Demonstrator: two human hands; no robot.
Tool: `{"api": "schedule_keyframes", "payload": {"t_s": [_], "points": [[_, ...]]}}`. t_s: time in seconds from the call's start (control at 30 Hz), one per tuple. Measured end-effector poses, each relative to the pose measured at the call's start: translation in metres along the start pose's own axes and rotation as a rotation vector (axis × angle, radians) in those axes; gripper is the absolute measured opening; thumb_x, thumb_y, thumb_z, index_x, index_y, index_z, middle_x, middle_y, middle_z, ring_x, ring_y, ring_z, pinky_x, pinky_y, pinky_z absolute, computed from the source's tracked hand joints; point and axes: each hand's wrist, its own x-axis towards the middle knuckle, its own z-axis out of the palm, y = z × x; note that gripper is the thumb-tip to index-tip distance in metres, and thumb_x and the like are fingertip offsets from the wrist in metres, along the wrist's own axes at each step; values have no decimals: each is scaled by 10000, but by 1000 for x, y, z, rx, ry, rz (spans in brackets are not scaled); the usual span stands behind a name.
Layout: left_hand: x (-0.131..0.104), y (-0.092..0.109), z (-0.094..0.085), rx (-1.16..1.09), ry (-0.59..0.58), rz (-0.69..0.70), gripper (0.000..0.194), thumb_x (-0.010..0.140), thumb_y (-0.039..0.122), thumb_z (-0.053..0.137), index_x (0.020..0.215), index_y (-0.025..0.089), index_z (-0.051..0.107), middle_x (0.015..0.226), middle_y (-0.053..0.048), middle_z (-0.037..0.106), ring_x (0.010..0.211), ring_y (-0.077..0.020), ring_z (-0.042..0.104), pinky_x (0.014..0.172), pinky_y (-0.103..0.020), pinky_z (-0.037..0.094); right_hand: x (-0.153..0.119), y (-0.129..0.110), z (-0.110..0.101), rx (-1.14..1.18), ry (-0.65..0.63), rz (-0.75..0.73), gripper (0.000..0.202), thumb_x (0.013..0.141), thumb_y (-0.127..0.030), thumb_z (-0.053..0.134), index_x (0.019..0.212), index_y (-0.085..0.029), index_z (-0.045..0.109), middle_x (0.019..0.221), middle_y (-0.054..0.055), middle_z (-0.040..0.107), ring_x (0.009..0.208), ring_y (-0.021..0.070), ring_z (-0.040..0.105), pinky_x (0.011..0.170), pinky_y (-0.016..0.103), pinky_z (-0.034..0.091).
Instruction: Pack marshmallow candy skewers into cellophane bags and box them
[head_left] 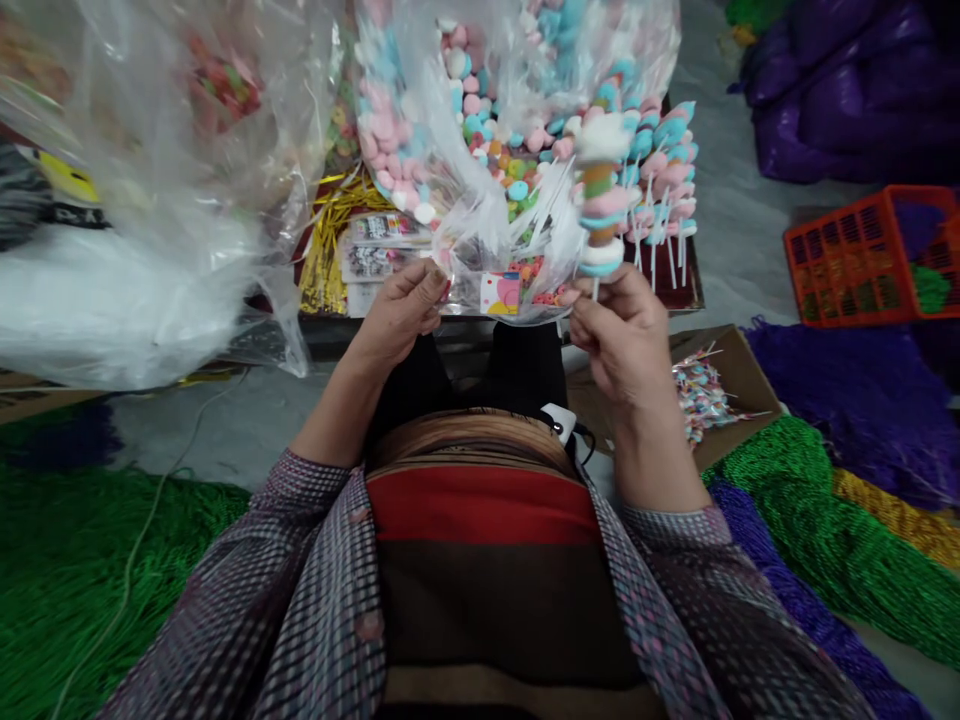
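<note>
My right hand (626,325) is closed around the stick of a marshmallow skewer (602,200), held upright with white, pink, blue and orange-green pieces. Its fingertips also seem to touch the right end of a small clear plastic bag (500,293) printed with a colourful patch. At the bag's left end, the thumb and fingers of my left hand (409,308) are pinched together on it. Behind my hands, a large plastic bag (397,150) holds loose pink, blue and white marshmallows. Finished skewers (664,170) lie in a pile to the right of it.
Gold twist ties (330,240) and stacked printed packets (382,245) lie left on the table. Another big clear bag (172,190) bulges at far left. On the floor to the right stand a cardboard box (739,370) of wrapped sweets and an orange crate (847,260).
</note>
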Motion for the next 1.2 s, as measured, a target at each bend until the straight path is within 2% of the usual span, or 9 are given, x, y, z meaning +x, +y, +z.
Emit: {"api": "schedule_keyframes", "payload": {"t_s": [0.2, 0.37, 0.5, 0.73, 0.83, 0.93, 1.03, 1.13, 1.2], "points": [[3, -10, -8, 162, -209, 96, 535, 714, 606, 841, 640, 185, 519, 553, 82, 327, 416, -11, 232, 378, -168, 167, 10, -13, 32, 271, -110, 75, 210, 906, -402, 657, 1072, -274, 653, 944, 4, 682, 746, 139, 630, 611, 279, 575], [0, -16, -10, 293, -305, 140, 510, 828, 645, 721, 673, 196, 534, 561, 78, 305, 439, -37, 224, 400, -203, 159, 10, -6, 43, 365, -188, 55, 351, 788, -476, 803, 1038, -259, 688, 1021, 4, 718, 963, 179, 687, 879, 369, 621], [-3, -16, -4, 435, -395, 185, 533, 855, 658, 680, 658, 180, 546, 582, 56, 414, 515, -57, 345, 473, -203, 273, 9, 6, 58, 306, -248, 55, 429, 757, -486, 839, 1098, -270, 694, 962, -2, 733, 953, 193, 705, 877, 392, 625], [-3, -21, 0, 360, -232, 212, 509, 745, 644, 798, 706, 175, 605, 641, 34, 553, 592, -69, 470, 563, -204, 383, 4, 5, 67, 240, -122, 16, 215, 828, -365, 754, 1005, -243, 742, 1032, 13, 769, 1040, 198, 711, 1025, 429, 576], [-3, -26, 4, 246, -171, 111, 532, 742, 643, 800, 647, 182, 552, 550, 73, 425, 453, -39, 320, 435, -203, 269, 2, 2, 68, 306, -149, 81, 258, 803, -395, 763, 1018, -253, 742, 1001, 6, 763, 988, 178, 705, 956, 396, 600], [-3, -30, 8, 161, -94, 22, 522, 797, 617, 766, 629, 195, 508, 506, 100, 322, 390, -25, 212, 385, -201, 201, 1, 0, 69, 397, -150, 178, 281, 764, -446, 782, 958, -247, 738, 853, -8, 726, 765, 136, 654, 713, 296, 593], [-3, -34, 10, 194, -105, 41, 500, 802, 576, 781, 615, 186, 530, 495, 93, 343, 385, -21, 246, 376, -192, 199, 1, -1, 70, 481, -116, 309, 275, 745, -471, 783, 811, -213, 717, 645, -34, 607, 543, 84, 483, 463, 204, 397], [-4, -35, 11, 188, -108, 70, 502, 788, 550, 805, 592, 182, 525, 501, 85, 367, 391, -21, 287, 374, -187, 206, 0, -4, 71, 513, -59, 383, 332, 741, -498, 788, 705, -196, 652, 572, -58, 503, 479, 51, 362, 413, 191, 269], [-4, -34, 12, 113, -27, 41, 480, 839, 497, 778, 594, 188, 504, 491, 91, 348, 374, -21, 266, 375, -187, 220, -1, -7, 68, 525, -38, 367, 404, 763, -557, 772, 674, -206, 593, 542, -75, 434, 454, 43, 318, 402, 191, 232]]}}
